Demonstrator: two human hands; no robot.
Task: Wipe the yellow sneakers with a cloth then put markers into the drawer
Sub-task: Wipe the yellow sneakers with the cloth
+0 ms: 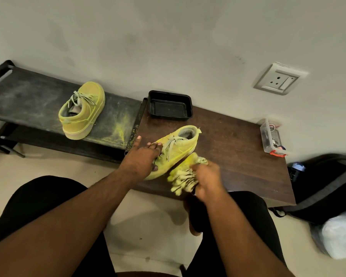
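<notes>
Fingers of left hand (143, 156) grip toe of near yellow sneaker (178, 148) on brown table (238, 140); right hand (206, 178) clutches cloth (183, 176) against its side. Second sneaker (82, 110) on dusty black bench (28, 96). Black tray (169, 106), clear box (272, 138) nearby. No readable writing.

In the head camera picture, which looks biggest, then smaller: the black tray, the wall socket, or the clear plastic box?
1. Black tray, clearly the biggest.
2. Wall socket and clear plastic box look about alike, so I won't rank them.
</notes>
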